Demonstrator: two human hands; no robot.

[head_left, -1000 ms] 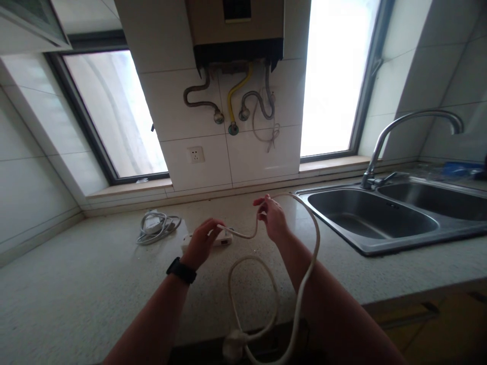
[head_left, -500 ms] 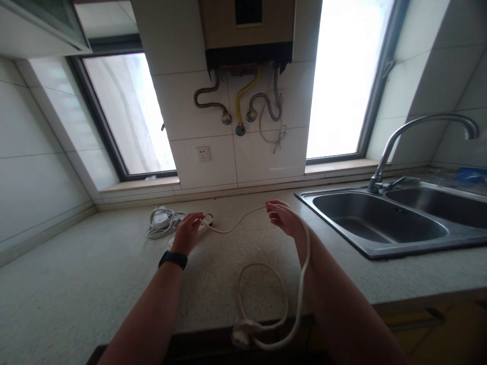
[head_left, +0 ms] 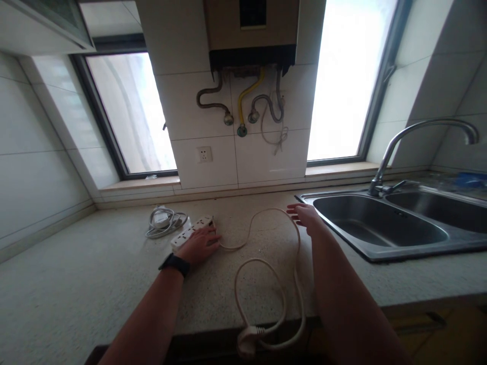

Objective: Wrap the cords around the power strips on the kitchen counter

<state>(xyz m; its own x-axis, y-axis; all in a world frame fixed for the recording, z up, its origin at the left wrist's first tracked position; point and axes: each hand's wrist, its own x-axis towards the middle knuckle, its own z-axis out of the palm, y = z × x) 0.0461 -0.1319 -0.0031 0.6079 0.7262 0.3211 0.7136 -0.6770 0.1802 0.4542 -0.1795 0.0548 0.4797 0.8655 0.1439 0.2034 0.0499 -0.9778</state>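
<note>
A white power strip [head_left: 184, 236] lies at a slant on the countertop, its sockets facing up. My left hand [head_left: 201, 244], with a black band at the wrist, lies over its near side, fingers stretched out; part of the strip is hidden beneath it. From the strip a white cable [head_left: 246, 238] loops across the counter to the right. My right hand [head_left: 303, 215] is at the far bend of this cable, beside the sink, fingers extended and apart. The cable's plug [head_left: 248, 340] is at the counter's front edge, beneath another loop of cable.
A coiled grey-white cord with a white block [head_left: 162, 219] sits behind the strip, to the left. At right is a double steel sink [head_left: 371, 249] with a curved faucet [head_left: 384, 157]. A wall socket [head_left: 204, 154] and a water heater [head_left: 253, 38] with hoses are on the tiled wall.
My left hand has let the cable go and come down onto the power strip. My right hand has released the cable and shifted right, toward the sink; the cable now lies lower.
</note>
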